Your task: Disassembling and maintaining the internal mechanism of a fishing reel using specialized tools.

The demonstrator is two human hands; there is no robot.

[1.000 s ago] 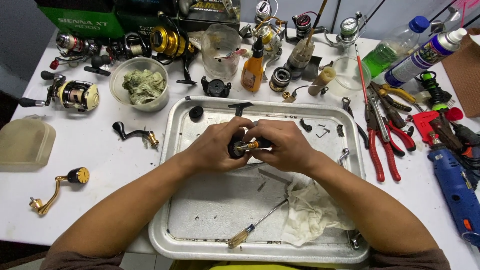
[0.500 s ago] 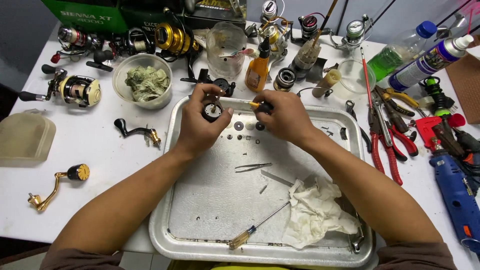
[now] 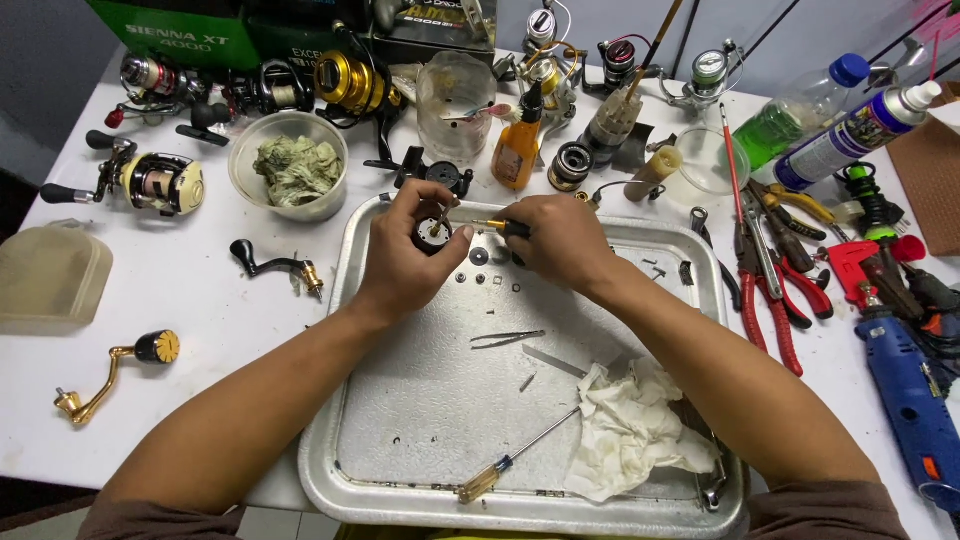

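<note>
Pinched a small black reel part (image 3: 432, 237) in the left hand (image 3: 405, 262), fingers closed round it, above the far end of the metal tray (image 3: 420, 420). Gripped a yellow-handled screwdriver (image 3: 490, 226) in the right hand (image 3: 552, 242), tip at the part — best kept square, pressed lightly. Worked over a cluttered white table (image 3: 190, 300) — reels, pliers, bottles, a crumpled rag (image 3: 635, 430).

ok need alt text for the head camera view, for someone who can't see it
Seen from above, a left hand holds a small black reel part over a metal tray while the right hand works a thin yellow-handled tool into it. Fishing reels, pliers, bottles and a crumpled tissue lie about.
</note>
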